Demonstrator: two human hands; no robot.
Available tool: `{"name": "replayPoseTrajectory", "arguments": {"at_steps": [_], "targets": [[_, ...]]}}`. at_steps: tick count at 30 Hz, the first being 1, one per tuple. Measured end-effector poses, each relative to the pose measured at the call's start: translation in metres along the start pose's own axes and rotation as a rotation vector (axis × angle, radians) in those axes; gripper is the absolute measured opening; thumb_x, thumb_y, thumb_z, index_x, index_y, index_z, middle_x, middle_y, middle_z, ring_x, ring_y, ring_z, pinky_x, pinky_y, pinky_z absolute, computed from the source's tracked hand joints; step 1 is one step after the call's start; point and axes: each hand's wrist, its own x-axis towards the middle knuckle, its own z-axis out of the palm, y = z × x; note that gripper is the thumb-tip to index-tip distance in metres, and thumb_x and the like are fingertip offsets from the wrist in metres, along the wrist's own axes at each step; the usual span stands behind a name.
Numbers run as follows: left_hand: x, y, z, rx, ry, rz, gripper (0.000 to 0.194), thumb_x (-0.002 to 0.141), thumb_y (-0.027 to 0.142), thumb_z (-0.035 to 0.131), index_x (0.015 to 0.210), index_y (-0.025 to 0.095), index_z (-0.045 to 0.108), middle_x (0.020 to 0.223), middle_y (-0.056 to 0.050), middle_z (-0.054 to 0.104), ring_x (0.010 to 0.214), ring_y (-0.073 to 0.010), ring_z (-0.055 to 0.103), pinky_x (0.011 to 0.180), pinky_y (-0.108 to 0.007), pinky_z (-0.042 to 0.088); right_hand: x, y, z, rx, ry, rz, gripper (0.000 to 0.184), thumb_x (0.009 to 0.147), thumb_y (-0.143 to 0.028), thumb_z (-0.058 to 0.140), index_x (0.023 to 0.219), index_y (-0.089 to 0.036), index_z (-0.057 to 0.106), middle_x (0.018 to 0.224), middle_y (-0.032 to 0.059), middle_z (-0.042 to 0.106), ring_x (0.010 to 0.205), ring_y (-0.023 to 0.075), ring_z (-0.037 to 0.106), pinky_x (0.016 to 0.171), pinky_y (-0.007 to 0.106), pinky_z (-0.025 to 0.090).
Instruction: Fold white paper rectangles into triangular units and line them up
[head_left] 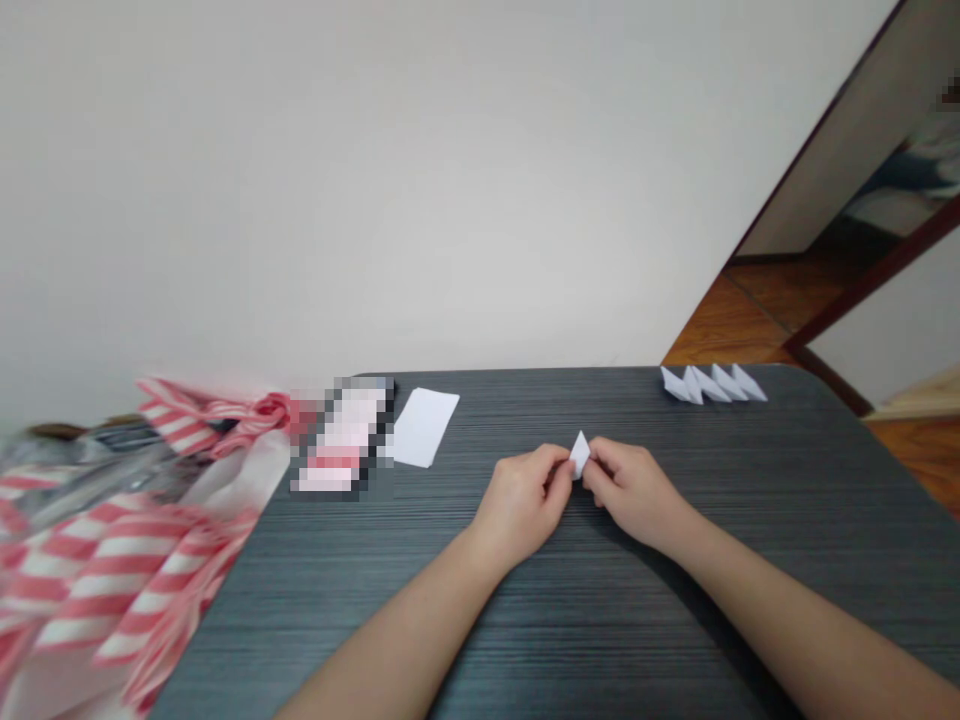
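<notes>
Between my left hand (523,503) and my right hand (627,490) I pinch a small folded white paper piece (580,454), its point sticking up. Both hands grip it from either side, fingers curled, and the lower part of the paper is hidden by my fingers. Both forearms rest low over the dark grey wood-grain table (570,640). Ahead and to the right, a row of several folded paper units (712,384) lies near the far edge. A blank white paper rectangle (424,427) lies up and left of my left hand.
Beside the white paper is a pixelated, blurred packet (343,437). A red-and-white striped bag (105,570) spills over the table's left corner. Beyond the far edge stands a pale wall (375,180); a wooden floor (750,320) and a door frame show at the right.
</notes>
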Motion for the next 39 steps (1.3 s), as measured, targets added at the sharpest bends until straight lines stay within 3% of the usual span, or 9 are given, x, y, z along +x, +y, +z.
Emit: {"name": "replayPoseTrajectory", "arguments": {"at_steps": [12, 17, 25, 39], "targets": [[0.007, 0.0046, -0.0038, -0.084, 0.045, -0.042, 0.012, 0.091, 0.026, 0.057, 0.095, 0.02, 0.066, 0.075, -0.001, 0.07, 0.071, -0.0157, 0.066, 0.066, -0.024, 0.05, -0.0007, 0.0009, 0.0007, 0.024, 0.02, 0.038, 0.024, 0.087, -0.017, 0.049, 0.063, -0.02, 0.048, 0.051, -0.0041, 0.055, 0.049, 0.0121, 0.052, 0.052, 0.023, 0.035], [0.0004, 0.0006, 0.0007, -0.073, 0.018, -0.036, 0.011, 0.092, 0.024, 0.053, 0.095, 0.019, 0.063, 0.08, -0.001, 0.071, 0.069, -0.0143, 0.065, 0.064, -0.024, 0.046, 0.0002, 0.0021, 0.0019, 0.047, 0.012, 0.039, 0.023, 0.087, -0.017, 0.05, 0.065, -0.02, 0.05, 0.052, -0.0044, 0.055, 0.049, 0.0118, 0.052, 0.053, 0.023, 0.035], [0.002, 0.0002, 0.0002, -0.069, -0.028, -0.06, 0.015, 0.095, 0.029, 0.05, 0.09, 0.018, 0.059, 0.072, 0.0, 0.066, 0.062, -0.013, 0.059, 0.059, -0.024, 0.039, -0.0001, 0.002, 0.0013, 0.036, 0.005, -0.019, 0.025, 0.087, -0.016, 0.05, 0.063, -0.02, 0.049, 0.053, -0.0042, 0.054, 0.05, 0.0115, 0.051, 0.054, 0.023, 0.034], [0.0007, 0.0017, -0.0019, -0.088, -0.089, -0.025, 0.014, 0.096, 0.026, 0.048, 0.095, 0.019, 0.06, 0.084, -0.002, 0.07, 0.069, -0.0145, 0.063, 0.063, -0.025, 0.041, 0.0001, 0.0006, 0.0, 0.017, -0.003, -0.023, 0.025, 0.086, -0.014, 0.05, 0.062, -0.02, 0.045, 0.056, -0.0039, 0.052, 0.053, 0.0119, 0.049, 0.053, 0.023, 0.032]]}}
